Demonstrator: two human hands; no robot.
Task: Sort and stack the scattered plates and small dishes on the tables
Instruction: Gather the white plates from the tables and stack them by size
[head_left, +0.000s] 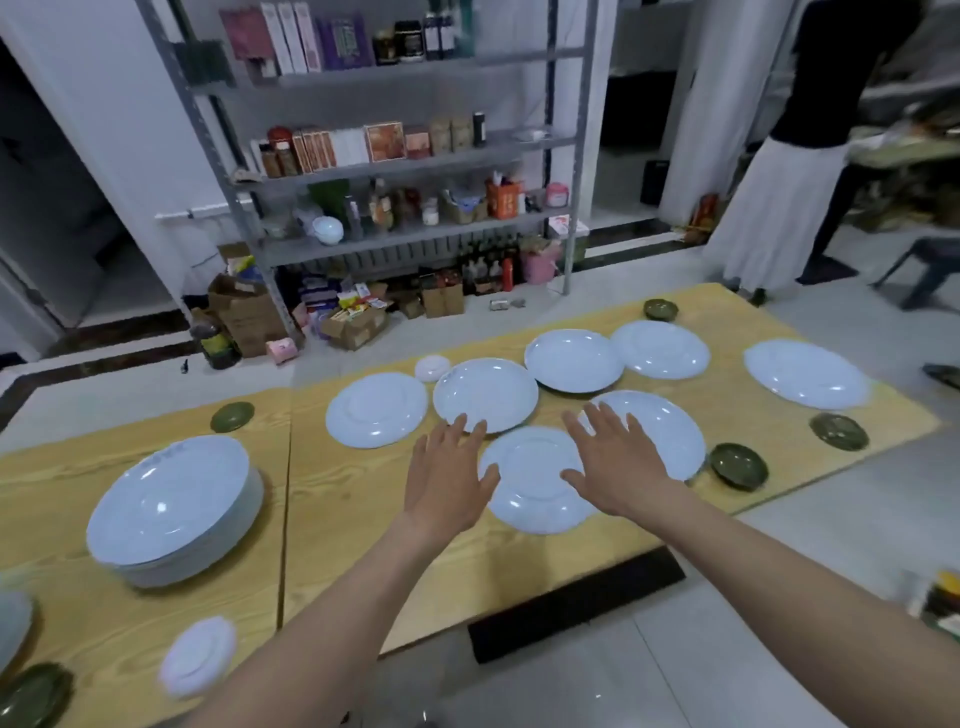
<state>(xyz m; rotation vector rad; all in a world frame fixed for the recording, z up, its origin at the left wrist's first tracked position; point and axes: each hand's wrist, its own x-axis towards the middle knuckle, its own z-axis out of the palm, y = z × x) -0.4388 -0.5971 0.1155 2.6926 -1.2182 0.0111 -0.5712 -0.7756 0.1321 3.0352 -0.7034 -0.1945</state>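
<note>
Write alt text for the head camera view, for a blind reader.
A person's open left hand and right hand reach either side of a white plate on a wooden table. More plates lie scattered beyond; a plate stack sits left, small green dishes around.

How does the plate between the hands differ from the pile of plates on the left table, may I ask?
The plate lies single; the pile stacks many plates. The left hand and right hand flank the plate; neither is near the pile. Both are white and round.

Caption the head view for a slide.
Open left hand and right hand flank the nearest white plate; a plate stack stands at left.
</note>
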